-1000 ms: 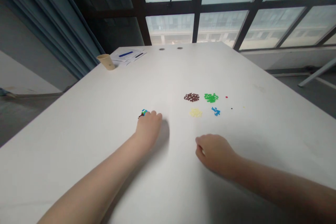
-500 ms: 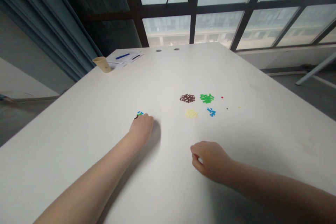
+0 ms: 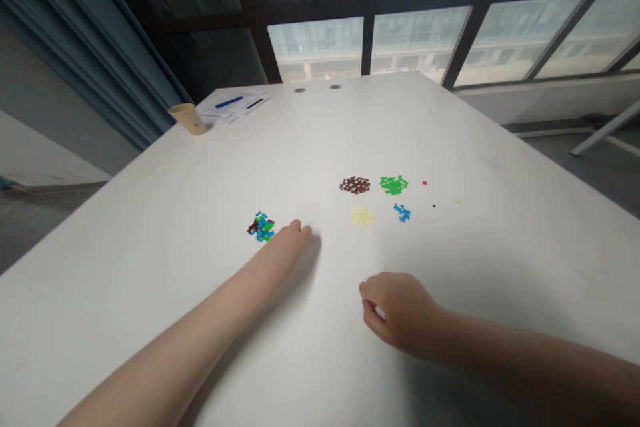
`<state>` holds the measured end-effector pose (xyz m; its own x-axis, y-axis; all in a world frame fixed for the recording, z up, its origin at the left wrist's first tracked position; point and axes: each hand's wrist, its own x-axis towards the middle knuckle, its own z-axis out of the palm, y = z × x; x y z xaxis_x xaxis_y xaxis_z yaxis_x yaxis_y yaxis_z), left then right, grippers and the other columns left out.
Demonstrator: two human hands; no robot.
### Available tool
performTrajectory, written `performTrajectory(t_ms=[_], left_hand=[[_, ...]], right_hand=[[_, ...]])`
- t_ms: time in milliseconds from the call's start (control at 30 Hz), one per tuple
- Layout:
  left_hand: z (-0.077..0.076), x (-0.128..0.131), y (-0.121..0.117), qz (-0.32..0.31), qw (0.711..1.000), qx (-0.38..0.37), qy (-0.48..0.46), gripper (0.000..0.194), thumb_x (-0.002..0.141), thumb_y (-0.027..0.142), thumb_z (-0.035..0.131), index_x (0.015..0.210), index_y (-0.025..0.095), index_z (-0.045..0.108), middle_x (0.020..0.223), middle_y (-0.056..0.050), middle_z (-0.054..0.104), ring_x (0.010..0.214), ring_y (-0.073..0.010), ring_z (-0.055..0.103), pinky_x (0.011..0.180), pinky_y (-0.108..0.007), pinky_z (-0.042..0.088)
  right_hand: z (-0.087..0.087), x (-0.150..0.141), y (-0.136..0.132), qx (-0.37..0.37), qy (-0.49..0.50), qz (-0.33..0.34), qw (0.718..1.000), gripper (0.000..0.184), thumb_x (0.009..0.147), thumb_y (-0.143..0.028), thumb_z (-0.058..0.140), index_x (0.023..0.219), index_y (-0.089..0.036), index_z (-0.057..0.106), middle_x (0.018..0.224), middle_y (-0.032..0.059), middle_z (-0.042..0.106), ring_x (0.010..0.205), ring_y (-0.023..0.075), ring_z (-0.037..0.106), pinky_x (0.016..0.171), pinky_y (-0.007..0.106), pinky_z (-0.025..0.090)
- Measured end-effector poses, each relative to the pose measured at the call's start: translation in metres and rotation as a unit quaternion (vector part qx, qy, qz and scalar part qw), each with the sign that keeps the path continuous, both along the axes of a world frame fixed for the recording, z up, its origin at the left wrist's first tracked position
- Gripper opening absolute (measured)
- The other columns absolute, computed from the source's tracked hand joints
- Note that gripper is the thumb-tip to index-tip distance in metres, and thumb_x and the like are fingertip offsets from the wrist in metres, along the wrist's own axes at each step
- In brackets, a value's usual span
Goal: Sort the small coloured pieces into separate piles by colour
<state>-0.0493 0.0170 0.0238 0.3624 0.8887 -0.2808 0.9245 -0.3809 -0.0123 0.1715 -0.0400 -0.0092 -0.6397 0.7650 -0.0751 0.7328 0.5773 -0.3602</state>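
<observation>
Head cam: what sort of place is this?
Probably an office or meeting room: a long white table, tall dark-framed windows along its far end, and papers with a blue pen lying on the table.

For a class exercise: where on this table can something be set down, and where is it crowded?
Free: the white table left of the mixed pile of pieces, right of the lone red piece, and below the paper sheets. Crowded: the brown pile, green pile, yellow pile and blue pieces, and the gap between the left hand and mixed pile.
</observation>
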Motion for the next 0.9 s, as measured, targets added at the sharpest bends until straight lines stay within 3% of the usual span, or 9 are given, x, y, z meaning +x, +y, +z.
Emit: performTrajectory(t_ms=[100,167,233,300,367,433,567,733,900], left_hand=[[0.002,0.006,-0.002,-0.048,0.986,-0.05,-0.15,0.028,0.068,-0.002,0.036,0.083,0.016,0.051,0.085,-0.005,0.052,0.07,-0.0139,0.051,0.066,-0.026,0.04],[0.006,0.013,-0.004,-0.077,0.955,-0.096,-0.268,0.02,0.073,0.004,0.039,0.082,0.017,0.051,0.082,-0.002,0.053,0.071,-0.0122,0.05,0.067,-0.024,0.04],[0.007,0.021,-0.006,-0.064,0.905,-0.152,-0.392,0.01,0.077,0.012,0.044,0.082,0.017,0.051,0.081,-0.001,0.055,0.073,-0.0113,0.051,0.069,-0.024,0.041],[0.003,0.029,-0.008,-0.01,0.834,-0.199,-0.515,0.007,0.077,0.019,0.051,0.084,0.016,0.05,0.082,-0.002,0.058,0.075,-0.0111,0.053,0.069,-0.025,0.042],[-0.005,0.036,-0.011,0.056,0.766,-0.199,-0.609,0.014,0.075,0.022,0.057,0.084,0.016,0.049,0.085,-0.004,0.059,0.076,-0.0114,0.055,0.069,-0.025,0.043],[-0.013,0.04,-0.014,0.098,0.73,-0.165,-0.655,0.017,0.071,0.023,0.062,0.082,0.015,0.05,0.084,-0.004,0.06,0.076,-0.0118,0.055,0.07,-0.026,0.044],[-0.019,0.044,-0.019,0.1,0.711,-0.135,-0.682,0.019,0.067,0.021,0.068,0.078,0.015,0.054,0.078,-0.003,0.06,0.073,-0.0112,0.055,0.069,-0.025,0.043],[-0.019,0.044,-0.02,0.084,0.713,-0.117,-0.686,0.018,0.066,0.02,0.069,0.077,0.015,0.055,0.075,-0.002,0.058,0.071,-0.0104,0.053,0.069,-0.024,0.042],[-0.02,0.043,-0.021,0.078,0.725,-0.1,-0.677,0.021,0.065,0.021,0.07,0.078,0.015,0.055,0.076,-0.002,0.059,0.072,-0.0112,0.053,0.071,-0.025,0.041]], right_hand=[[0.0,0.0,0.001,0.005,0.004,0.0,1.0,0.011,0.072,-0.018,0.044,0.063,-0.017,0.05,0.06,-0.0003,0.054,0.053,0.0098,0.037,0.051,0.027,0.014],[0.0,0.0,0.001,0.008,0.001,-0.002,1.0,0.011,0.072,-0.018,0.044,0.063,-0.018,0.05,0.06,-0.0002,0.054,0.053,0.0101,0.038,0.051,0.027,0.014],[0.0,0.0,0.001,0.009,-0.004,-0.002,1.0,0.011,0.072,-0.018,0.044,0.063,-0.018,0.05,0.061,0.0,0.055,0.053,0.0103,0.039,0.051,0.027,0.014],[0.001,0.0,0.001,0.01,-0.008,-0.002,1.0,0.011,0.072,-0.018,0.044,0.063,-0.018,0.051,0.061,0.0001,0.055,0.053,0.0105,0.041,0.051,0.027,0.015],[0.001,0.0,0.001,0.014,-0.011,-0.001,1.0,0.011,0.073,-0.018,0.044,0.064,-0.018,0.051,0.062,0.0001,0.056,0.054,0.0107,0.042,0.051,0.027,0.016],[0.001,0.0,0.001,0.014,-0.013,0.0,1.0,0.012,0.073,-0.017,0.043,0.064,-0.018,0.051,0.062,0.0002,0.056,0.055,0.0107,0.043,0.051,0.026,0.017],[0.0,0.0,0.001,0.009,-0.015,-0.004,1.0,0.012,0.074,-0.017,0.044,0.064,-0.018,0.051,0.062,0.0006,0.056,0.055,0.0107,0.044,0.051,0.026,0.018],[-0.001,0.0,0.0,0.005,0.005,-0.009,1.0,0.012,0.073,-0.017,0.045,0.062,-0.017,0.05,0.06,-0.0001,0.054,0.053,0.0103,0.042,0.051,0.025,0.02],[0.005,0.004,0.004,0.01,0.182,-0.062,0.981,0.016,0.083,-0.022,0.04,0.075,-0.018,0.054,0.066,0.0,0.054,0.06,0.0108,0.046,0.057,0.023,0.032]])
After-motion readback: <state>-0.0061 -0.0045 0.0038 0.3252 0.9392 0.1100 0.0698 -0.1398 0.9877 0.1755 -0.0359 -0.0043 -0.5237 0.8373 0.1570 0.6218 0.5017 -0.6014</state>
